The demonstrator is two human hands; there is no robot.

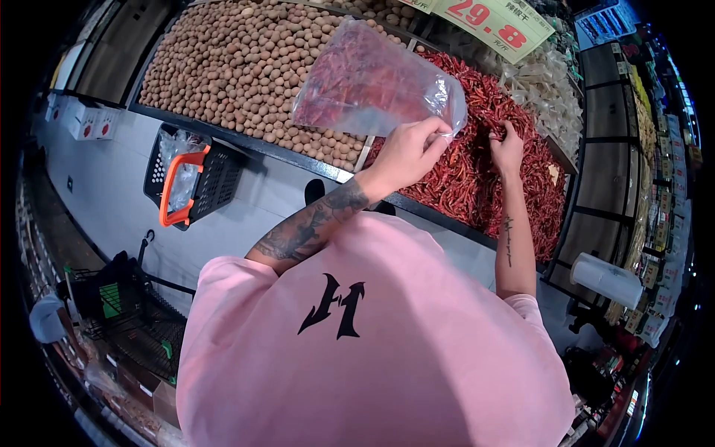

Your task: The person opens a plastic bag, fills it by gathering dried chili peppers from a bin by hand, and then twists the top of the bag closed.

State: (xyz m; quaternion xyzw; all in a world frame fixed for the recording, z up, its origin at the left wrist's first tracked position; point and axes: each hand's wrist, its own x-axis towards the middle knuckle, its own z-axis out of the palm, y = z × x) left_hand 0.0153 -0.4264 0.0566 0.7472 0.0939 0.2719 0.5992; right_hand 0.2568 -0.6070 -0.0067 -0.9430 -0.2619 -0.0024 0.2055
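Observation:
My left hand (pixel 413 153) pinches the rim of a clear plastic bag (pixel 372 82). Red shows through the film, and the bag stretches over a bin of small round brown fruits. To its right, my right hand (pixel 508 151) reaches into a heap of dried red chilies (pixel 454 182). Its fingers are curled in against the chilies at the far side of the heap; how many they hold is hidden.
Behind the chilies hangs a yellow price sign (pixel 495 26). Round brown fruits (pixel 231 67) fill the left bin. A black basket (pixel 220 186) with an orange handle stands on the floor, left. A plastic bag roll (pixel 607 279) is at right; a cart (pixel 134 320) is behind left.

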